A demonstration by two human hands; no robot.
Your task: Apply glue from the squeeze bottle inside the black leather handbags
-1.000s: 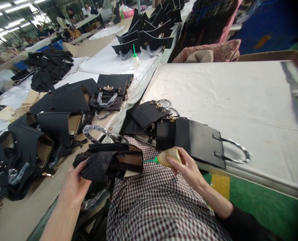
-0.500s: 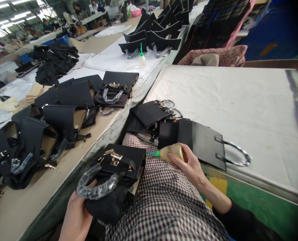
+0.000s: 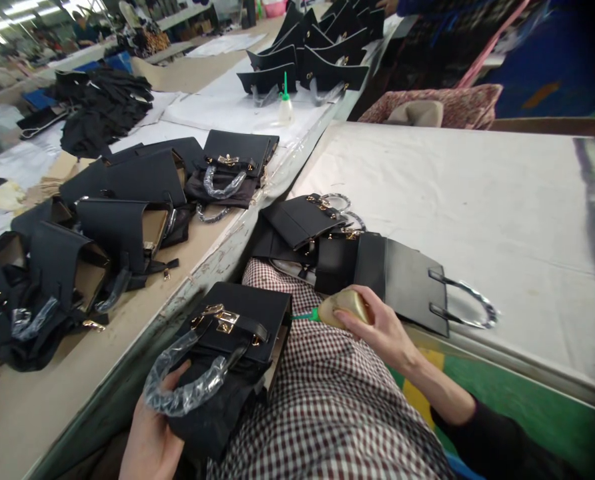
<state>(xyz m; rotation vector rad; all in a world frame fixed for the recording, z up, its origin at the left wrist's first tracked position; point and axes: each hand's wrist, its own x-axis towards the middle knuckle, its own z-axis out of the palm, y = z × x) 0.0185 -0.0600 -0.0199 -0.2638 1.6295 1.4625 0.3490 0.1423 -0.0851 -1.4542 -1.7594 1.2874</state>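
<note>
On my lap, over a checked apron, lies a black handbag with gold hardware and a plastic-wrapped handle. My left hand grips its lower end beside the handle; some of those fingers are hidden under the bag. My right hand is closed round a yellowish squeeze bottle with a green nozzle. The nozzle's tip is at the bag's right side edge; whether it touches cannot be made out. Right beside that hand, a black bag with a wrapped handle lies on the white table.
Several half-made black bags cover the bench on the left. A second glue-type bottle with a green tip stands further back, before upright black panels. More bags lie against the white table. A patterned cushion is behind it.
The nozzle has shifted slightly down along the bag's side edge. The bag on my lap has tilted a little, and the camera view has moved slightly.
</note>
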